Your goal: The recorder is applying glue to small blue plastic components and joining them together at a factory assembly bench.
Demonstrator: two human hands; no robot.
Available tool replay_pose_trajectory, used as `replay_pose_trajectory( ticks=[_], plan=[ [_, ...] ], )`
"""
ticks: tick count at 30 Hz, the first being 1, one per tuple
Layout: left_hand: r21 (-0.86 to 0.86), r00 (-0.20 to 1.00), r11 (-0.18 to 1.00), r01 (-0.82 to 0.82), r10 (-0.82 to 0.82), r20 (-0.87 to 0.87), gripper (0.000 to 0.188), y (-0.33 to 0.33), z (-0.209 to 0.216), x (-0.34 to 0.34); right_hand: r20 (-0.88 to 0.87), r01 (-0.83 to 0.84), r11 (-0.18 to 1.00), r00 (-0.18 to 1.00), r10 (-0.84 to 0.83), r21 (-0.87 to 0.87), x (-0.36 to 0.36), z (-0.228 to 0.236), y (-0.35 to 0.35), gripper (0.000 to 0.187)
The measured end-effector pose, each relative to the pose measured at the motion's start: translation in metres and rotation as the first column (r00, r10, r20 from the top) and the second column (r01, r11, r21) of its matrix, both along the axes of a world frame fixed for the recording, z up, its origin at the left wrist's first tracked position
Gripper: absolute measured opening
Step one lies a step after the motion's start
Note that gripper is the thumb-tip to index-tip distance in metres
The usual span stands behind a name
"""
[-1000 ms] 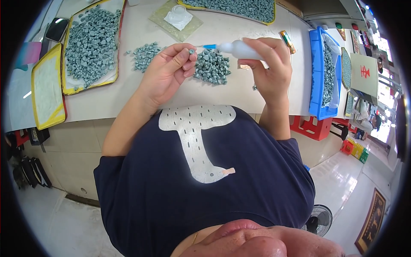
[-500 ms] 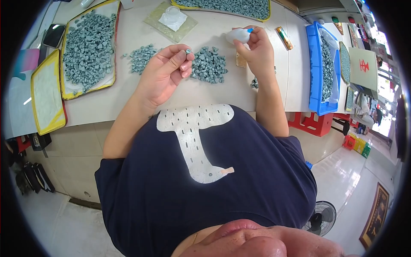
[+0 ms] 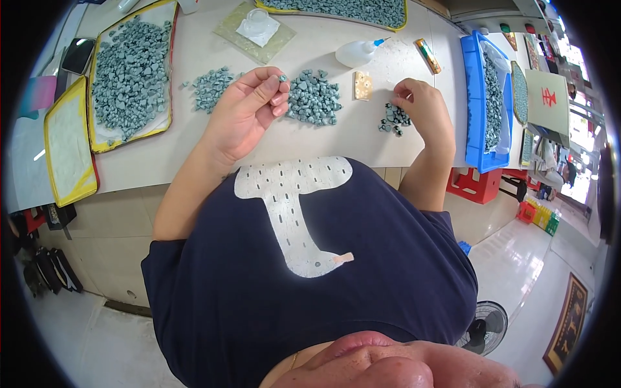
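My left hand [image 3: 249,107] is closed in a pinch, with a small grey-green stone piece [image 3: 283,78] between thumb and fingertip. Just right of it lies a heap of grey-green stone pieces [image 3: 314,97], and a looser heap [image 3: 212,88] is on its left. My right hand [image 3: 424,107] is over a small pile of darker, shiny pieces [image 3: 393,119], its thumb and fingers drawn together. Whatever the fingertips grip there is too small to make out. Beyond that hand rests a white squeeze bottle [image 3: 354,55] with a blue nozzle, beside a small tan speckled block [image 3: 363,86].
Yellow-edged trays of stone pieces stand at the left [image 3: 129,77] and far edge [image 3: 336,13]. A blue bin [image 3: 475,103] is on the right. A greenish slab [image 3: 278,42] bears a clear cup. Nearby are a phone [image 3: 79,55] and a small printed tube [image 3: 427,55].
My right hand has let go of the squeeze bottle, which now rests on the table, and moved nearer to the dark pile. My left hand still holds its stone piece in about the same place.
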State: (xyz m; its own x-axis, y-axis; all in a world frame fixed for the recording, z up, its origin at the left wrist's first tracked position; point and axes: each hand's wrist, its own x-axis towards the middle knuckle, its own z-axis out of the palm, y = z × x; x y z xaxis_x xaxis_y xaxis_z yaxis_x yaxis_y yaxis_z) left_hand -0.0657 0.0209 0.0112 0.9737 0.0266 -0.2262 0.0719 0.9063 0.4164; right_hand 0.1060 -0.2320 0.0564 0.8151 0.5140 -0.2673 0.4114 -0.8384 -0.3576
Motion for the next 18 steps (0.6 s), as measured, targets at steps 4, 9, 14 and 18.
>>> replay_pose_trajectory(
  ticks=[4, 9, 14, 18],
  plan=[
    [0.012, 1.0, 1.0, 0.006, -0.006, -0.018, 0.014, -0.001, 0.004, 0.0, -0.047, 0.009, 0.999, 0.999, -0.011, -0.052, 0.0, -0.003, -0.001, 0.017],
    [0.001, 1.0, 1.0, 0.001, -0.001, -0.014, 0.014, -0.002, 0.009, -0.001, -0.02, -0.016, 1.0, 1.0, 0.016, -0.017, -0.004, -0.004, 0.0, 0.015],
    [0.013, 0.999, 1.0, 0.028, -0.028, 0.017, 0.015, -0.003, 0.012, 0.001, 0.147, -0.219, 0.934, 0.972, 0.184, 0.282, -0.015, 0.008, 0.011, 0.015],
    [0.037, 1.0, 0.999, 0.029, -0.029, -0.001, 0.015, -0.003, 0.014, -0.002, -0.03, -0.122, 0.814, 0.985, 0.169, 0.568, -0.039, 0.027, 0.045, 0.016]
  ],
)
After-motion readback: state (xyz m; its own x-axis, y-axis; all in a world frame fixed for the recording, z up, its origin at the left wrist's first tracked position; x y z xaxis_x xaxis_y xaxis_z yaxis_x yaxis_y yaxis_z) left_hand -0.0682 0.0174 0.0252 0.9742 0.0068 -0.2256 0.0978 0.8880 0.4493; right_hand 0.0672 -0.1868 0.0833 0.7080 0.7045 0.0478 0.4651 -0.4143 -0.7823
